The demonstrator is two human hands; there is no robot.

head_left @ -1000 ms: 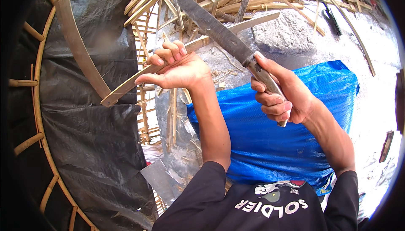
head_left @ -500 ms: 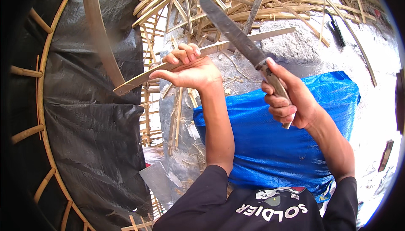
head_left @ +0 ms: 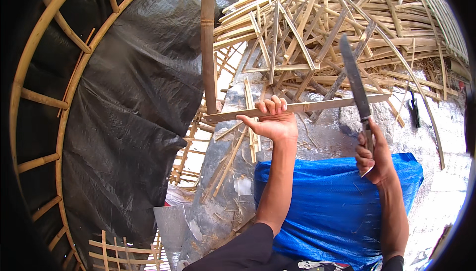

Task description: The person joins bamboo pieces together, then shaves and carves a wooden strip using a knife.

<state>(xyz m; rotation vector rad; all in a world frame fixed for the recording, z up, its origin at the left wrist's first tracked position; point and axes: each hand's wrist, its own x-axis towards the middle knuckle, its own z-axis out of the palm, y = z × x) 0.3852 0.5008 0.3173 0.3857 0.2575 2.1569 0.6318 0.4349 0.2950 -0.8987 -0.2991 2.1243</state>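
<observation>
My left hand (head_left: pixel 276 122) is closed around a flat bamboo strip (head_left: pixel 332 104) that lies nearly level across the middle. The strip's left end meets a second, upright bamboo strip (head_left: pixel 208 48); whether the two are joined I cannot tell. My right hand (head_left: pixel 379 157) grips the handle of a long, dark-bladed knife (head_left: pixel 355 80). Its blade points up and away, and in the picture it crosses the right part of the level strip. Whether blade and strip touch is unclear. Beneath my forearms is a blue plastic sheet (head_left: pixel 322 201).
A large heap of split bamboo strips (head_left: pixel 396 28) covers the far side. A rough grey block (head_left: pixel 349 122) sits beyond the blue sheet, with a black object (head_left: pixel 414 110) to its right. On the left, a curved bamboo frame (head_left: pixel 59 137) stands beside black plastic sheeting (head_left: pixel 124 137).
The view has tilted toward the far heap, so more of it shows. The held strip is closer to level, and the knife has swung more upright, over the strip's right part.
</observation>
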